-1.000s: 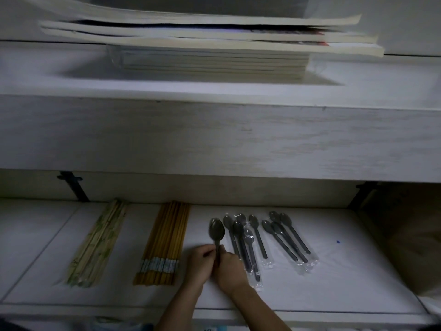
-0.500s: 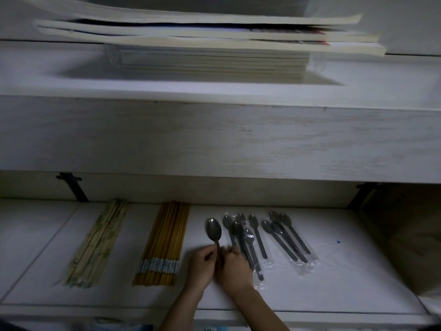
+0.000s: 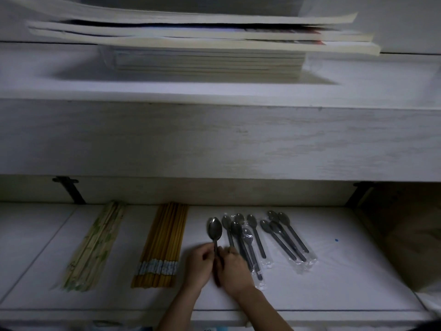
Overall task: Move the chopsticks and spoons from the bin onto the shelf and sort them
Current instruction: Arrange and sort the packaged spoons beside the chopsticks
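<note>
On the white lower shelf (image 3: 358, 283) a large metal spoon (image 3: 215, 230) lies with its bowl pointing away from me. My left hand (image 3: 200, 265) and my right hand (image 3: 232, 268) meet at its handle, fingers curled around it. Right of it lie several dark spoons in clear wrappers, one cluster (image 3: 241, 235) beside my right hand and another cluster (image 3: 284, 234) farther right. A bundle of yellow chopsticks with a pale band (image 3: 164, 244) lies left of my hands. Pale green-patterned chopsticks (image 3: 95, 247) lie farther left.
An upper shelf (image 3: 214, 139) overhangs the lower one and carries a stack of books and papers (image 3: 202, 44). Black brackets (image 3: 69, 189) sit at the back corners. A brown box (image 3: 410, 235) stands at the right end. The shelf's front edge (image 3: 310, 316) runs below my forearms.
The large spoon and both hands have shifted slightly left, away from the wrapped spoons. Everything else lies as before.
</note>
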Tool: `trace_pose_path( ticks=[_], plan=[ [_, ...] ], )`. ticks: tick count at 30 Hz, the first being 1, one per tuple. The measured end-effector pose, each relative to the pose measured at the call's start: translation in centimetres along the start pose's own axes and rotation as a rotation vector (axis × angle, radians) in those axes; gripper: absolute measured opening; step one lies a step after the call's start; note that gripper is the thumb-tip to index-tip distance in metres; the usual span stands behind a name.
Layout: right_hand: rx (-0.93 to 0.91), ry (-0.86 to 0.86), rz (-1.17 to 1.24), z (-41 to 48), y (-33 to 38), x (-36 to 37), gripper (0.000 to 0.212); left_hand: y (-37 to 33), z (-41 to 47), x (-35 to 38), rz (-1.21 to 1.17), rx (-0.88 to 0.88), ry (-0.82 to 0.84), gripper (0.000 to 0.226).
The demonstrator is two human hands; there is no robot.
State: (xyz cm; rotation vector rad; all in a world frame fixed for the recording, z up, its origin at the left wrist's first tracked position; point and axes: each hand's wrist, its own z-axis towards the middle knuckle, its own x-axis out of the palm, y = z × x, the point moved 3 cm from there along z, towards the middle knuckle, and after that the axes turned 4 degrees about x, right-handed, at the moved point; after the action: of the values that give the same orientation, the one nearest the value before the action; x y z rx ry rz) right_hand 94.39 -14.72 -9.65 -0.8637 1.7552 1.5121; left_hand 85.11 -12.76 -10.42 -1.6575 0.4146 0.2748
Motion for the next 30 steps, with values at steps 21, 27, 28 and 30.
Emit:
trace_pose_path(
  ticks=[21,27,28,30],
  plan=[
    [0.268,-0.428,0.213,-0.4,-9.5,-8.6,0.035,-3.0,-0.1,5.4,0.164,0.155,0.122,0.036],
    [0.371,-0.233,0.1,0.1,-14.0,-9.7,0.051,-2.5,0.4,7.8,0.289,0.087,0.031,0.057],
    [0.361,-0.221,0.056,0.2,-14.3,-9.7,0.047,-2.7,0.4,8.0,0.31,0.084,0.017,0.057],
    [0.335,-0.211,0.002,0.4,-15.0,-9.7,0.039,-3.2,0.2,8.4,0.353,0.099,-0.007,0.05]
  ],
)
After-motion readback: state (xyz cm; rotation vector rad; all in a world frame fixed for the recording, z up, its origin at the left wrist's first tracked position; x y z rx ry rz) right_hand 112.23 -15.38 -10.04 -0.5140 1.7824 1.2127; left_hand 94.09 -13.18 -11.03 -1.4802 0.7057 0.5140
